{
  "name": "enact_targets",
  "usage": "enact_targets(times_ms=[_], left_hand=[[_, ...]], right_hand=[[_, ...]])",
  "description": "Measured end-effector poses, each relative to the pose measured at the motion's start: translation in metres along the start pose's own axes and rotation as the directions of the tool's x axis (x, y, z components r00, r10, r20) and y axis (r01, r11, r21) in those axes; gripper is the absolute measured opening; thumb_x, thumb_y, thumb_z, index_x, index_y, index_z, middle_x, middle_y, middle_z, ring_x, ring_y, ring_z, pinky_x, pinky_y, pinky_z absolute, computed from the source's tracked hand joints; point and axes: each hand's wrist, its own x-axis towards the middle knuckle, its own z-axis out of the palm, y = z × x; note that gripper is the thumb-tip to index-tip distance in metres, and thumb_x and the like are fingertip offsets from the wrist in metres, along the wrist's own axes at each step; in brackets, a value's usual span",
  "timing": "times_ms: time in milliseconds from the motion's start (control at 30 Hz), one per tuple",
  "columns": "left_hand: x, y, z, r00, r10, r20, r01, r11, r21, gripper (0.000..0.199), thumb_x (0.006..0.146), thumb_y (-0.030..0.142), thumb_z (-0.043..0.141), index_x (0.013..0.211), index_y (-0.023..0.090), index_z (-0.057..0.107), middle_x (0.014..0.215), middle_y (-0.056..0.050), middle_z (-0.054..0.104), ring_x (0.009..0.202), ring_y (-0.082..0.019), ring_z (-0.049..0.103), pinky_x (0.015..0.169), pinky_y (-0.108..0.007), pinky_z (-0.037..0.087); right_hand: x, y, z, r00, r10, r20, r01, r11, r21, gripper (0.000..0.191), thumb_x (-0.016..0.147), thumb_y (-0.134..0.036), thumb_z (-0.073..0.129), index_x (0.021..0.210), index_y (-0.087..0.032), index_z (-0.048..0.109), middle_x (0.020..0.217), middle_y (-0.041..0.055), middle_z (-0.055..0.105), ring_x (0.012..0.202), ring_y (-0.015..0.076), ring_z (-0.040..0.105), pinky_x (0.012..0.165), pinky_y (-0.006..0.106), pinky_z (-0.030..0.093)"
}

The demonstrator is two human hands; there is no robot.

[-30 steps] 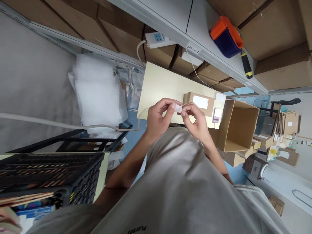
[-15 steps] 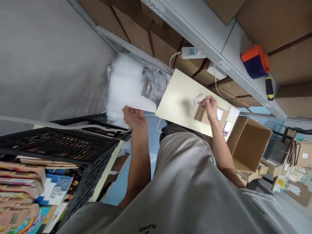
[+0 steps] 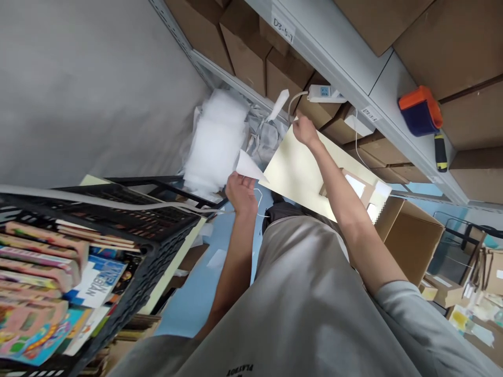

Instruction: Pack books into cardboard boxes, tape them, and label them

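Note:
My left hand (image 3: 241, 192) is closed on the lower edge of a white paper sheet (image 3: 250, 166), beside a pile of white foam sheets (image 3: 216, 139). My right hand (image 3: 305, 130) reaches over the far corner of a cream tabletop (image 3: 288, 162), its partly curled fingers apart and holding nothing visible. Just beyond its fingertips, a crumpled white paper strip (image 3: 279, 104) appears apart from the hand, above a heap of clear plastic wrapping (image 3: 264, 141). On the tabletop a cardboard parcel (image 3: 359, 188) with a white label is partly hidden behind my right forearm.
A black crate (image 3: 133, 293) of books stands at the left, with a pale cable (image 3: 118, 198) across it. Shelves of cardboard boxes (image 3: 247, 57) run overhead, bearing a power strip (image 3: 324, 94) and an orange and blue tape dispenser (image 3: 420, 110). An open carton (image 3: 414, 230) stands right.
My right hand has moved from beside the parcel to the table's far corner and let go of the white strip. My left hand still holds the sheet, now tilted up. The view has shifted.

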Motion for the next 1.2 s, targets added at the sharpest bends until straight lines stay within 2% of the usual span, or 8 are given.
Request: enact_targets(times_ms=[133,233,367,500,633,900,1067,1200], left_hand=[[-0.023,-0.003,0.023,0.987,-0.084,0.139,0.087,0.996,-0.016,0.05,0.079,0.066,0.084,0.09,0.026,0.055,0.1,-0.006,0.075,0.104,-0.021,0.076,0.095,-0.032,0.06],[-0.036,-0.006,0.04,0.963,-0.154,0.221,0.167,0.985,-0.045,0.047,0.079,0.06,0.087,0.092,0.026,0.058,0.106,-0.008,0.078,0.106,-0.021,0.077,0.096,-0.032,0.061],[-0.056,-0.011,0.067,0.921,-0.225,0.317,0.248,0.968,-0.035,0.043,0.078,0.053,0.091,0.096,0.025,0.063,0.114,-0.009,0.081,0.109,-0.023,0.079,0.094,-0.033,0.063],[-0.085,-0.029,0.096,0.871,-0.296,0.392,0.295,0.953,0.065,0.043,0.08,0.054,0.089,0.096,0.025,0.062,0.115,-0.009,0.082,0.111,-0.024,0.079,0.093,-0.033,0.062],[-0.118,-0.055,0.119,0.817,-0.334,0.47,0.282,0.943,0.179,0.043,0.085,0.058,0.085,0.098,0.025,0.059,0.113,-0.009,0.082,0.112,-0.025,0.079,0.096,-0.035,0.062],[-0.169,-0.093,0.147,0.754,-0.354,0.553,0.237,0.932,0.274,0.038,0.087,0.054,0.085,0.099,0.025,0.062,0.116,-0.008,0.081,0.113,-0.025,0.08,0.098,-0.037,0.064],[-0.206,-0.113,0.159,0.759,-0.333,0.56,0.194,0.936,0.294,0.032,0.088,0.049,0.084,0.096,0.025,0.064,0.109,-0.005,0.079,0.104,-0.022,0.08,0.095,-0.036,0.066],[-0.232,-0.125,0.165,0.734,-0.281,0.618,0.096,0.944,0.315,0.034,0.094,0.055,0.081,0.098,0.026,0.064,0.105,-0.005,0.078,0.102,-0.022,0.08,0.096,-0.038,0.067]], right_hand=[[-0.074,-0.006,-0.014,0.993,0.116,-0.006,-0.116,0.993,0.03,0.029,0.108,-0.022,0.058,0.129,-0.015,0.076,0.122,0.0177,0.085,0.123,0.0364,0.079,0.121,0.057,0.056],[-0.148,-0.004,-0.027,0.99,0.139,-0.025,-0.132,0.974,0.186,0.022,0.107,-0.027,0.058,0.111,-0.02,0.078,0.109,0.0104,0.085,0.098,0.0276,0.081,0.105,0.046,0.062],[-0.238,-0.007,-0.04,0.958,0.21,-0.195,-0.125,0.92,0.372,0.021,0.104,-0.038,0.064,0.1,-0.022,0.077,0.101,0.0053,0.083,0.084,0.0208,0.077,0.084,0.036,0.062],[-0.296,-0.018,-0.043,0.911,0.151,-0.383,-0.002,0.932,0.363,0.027,0.108,-0.049,0.07,0.103,-0.025,0.081,0.099,0.0046,0.079,0.083,0.0188,0.072,0.078,0.033,0.061],[-0.32,-0.009,-0.043,0.839,0.124,-0.53,0.007,0.971,0.238,0.032,0.113,-0.054,0.069,0.103,-0.027,0.083,0.101,0.0071,0.078,0.085,0.0201,0.072,0.081,0.034,0.06],[-0.354,0.048,-0.052,0.739,0.172,-0.652,-0.102,0.984,0.144,0.036,0.118,-0.051,0.057,0.106,-0.028,0.082,0.097,0.008,0.077,0.086,0.021,0.071,0.078,0.033,0.056],[-0.373,0.081,-0.061,0.736,0.22,-0.64,-0.103,0.971,0.215,0.029,0.115,-0.049,0.061,0.104,-0.028,0.078,0.096,0.0081,0.075,0.085,0.0212,0.07,0.076,0.032,0.055],[-0.387,0.102,-0.072,0.717,0.291,-0.634,-0.092,0.94,0.328,0.023,0.109,-0.047,0.065,0.099,-0.027,0.073,0.099,0.0069,0.075,0.081,0.0186,0.068,0.072,0.031,0.055]])
